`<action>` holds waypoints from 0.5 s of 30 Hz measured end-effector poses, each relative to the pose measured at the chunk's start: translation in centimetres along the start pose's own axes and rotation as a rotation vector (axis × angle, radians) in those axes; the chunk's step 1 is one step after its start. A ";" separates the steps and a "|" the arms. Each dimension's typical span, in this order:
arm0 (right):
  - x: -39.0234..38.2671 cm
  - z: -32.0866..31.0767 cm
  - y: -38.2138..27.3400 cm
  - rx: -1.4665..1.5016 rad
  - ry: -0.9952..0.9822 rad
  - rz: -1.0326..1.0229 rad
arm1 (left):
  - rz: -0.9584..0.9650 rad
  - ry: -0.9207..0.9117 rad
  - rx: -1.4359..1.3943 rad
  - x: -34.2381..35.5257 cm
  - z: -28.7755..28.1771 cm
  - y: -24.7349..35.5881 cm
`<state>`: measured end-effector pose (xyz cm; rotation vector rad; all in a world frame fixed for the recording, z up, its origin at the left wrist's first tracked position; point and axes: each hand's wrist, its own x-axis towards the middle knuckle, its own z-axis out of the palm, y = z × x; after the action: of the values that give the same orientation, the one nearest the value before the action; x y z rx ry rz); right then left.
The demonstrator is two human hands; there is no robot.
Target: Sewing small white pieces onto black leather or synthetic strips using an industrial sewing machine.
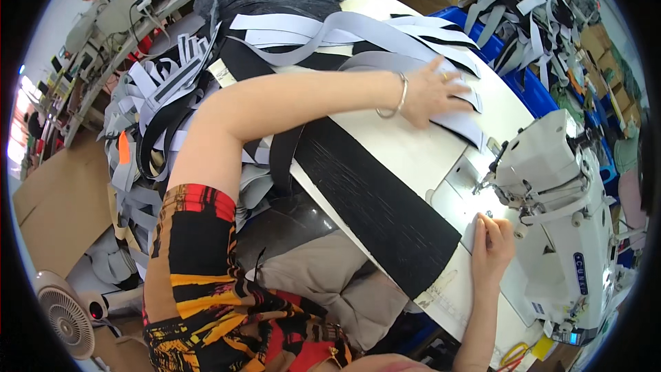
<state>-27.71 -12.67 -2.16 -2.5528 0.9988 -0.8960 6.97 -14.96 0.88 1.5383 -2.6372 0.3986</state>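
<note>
My left arm reaches across the white table [406, 155], and my left hand [432, 95], with a bracelet at the wrist, lies with fingers spread over the ends of several grey-and-black fabric strips [458, 126]. By the lit needle area of a white sewing machine [551, 165], my right hand [493, 242] has its fingers curled and thumb pressed in. Whatever it pinches, if anything, is too small to make out. Between my body and the machine a wide black fabric piece [375, 207] lies flat along the table's near edge.
A dark grey bundle of strips [275, 0] rests at the table's far end. Tangled strips [148, 110] hang at the left, and more heap over blue bins [527, 89] at far right. Yellow-handled scissors [513, 356] lie near the machine's base. A fan [65, 317] stands lower left.
</note>
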 end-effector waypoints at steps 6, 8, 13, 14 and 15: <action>0.1 -0.1 -0.1 -0.008 0.035 -0.080 | -0.343 -0.131 0.039 0.6 -2.7 -5.8; 0.2 -0.1 -0.3 -0.034 0.006 -0.088 | -0.434 -0.137 0.014 0.0 0.1 -11.1; -0.2 -1.0 -1.6 0.077 0.007 -0.207 | -0.730 0.041 -0.363 -2.9 2.6 -18.1; 0.0 -1.2 -2.9 0.128 0.015 -0.351 | -0.805 0.208 -0.525 -4.6 3.3 -20.5; 0.6 -1.3 -4.6 0.163 0.014 -0.360 | -0.725 0.128 -0.314 -7.8 3.3 -23.1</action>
<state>-25.75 -9.78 1.09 -2.6287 0.4499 -1.0379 31.09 -20.02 0.64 2.0897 -1.7572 0.0236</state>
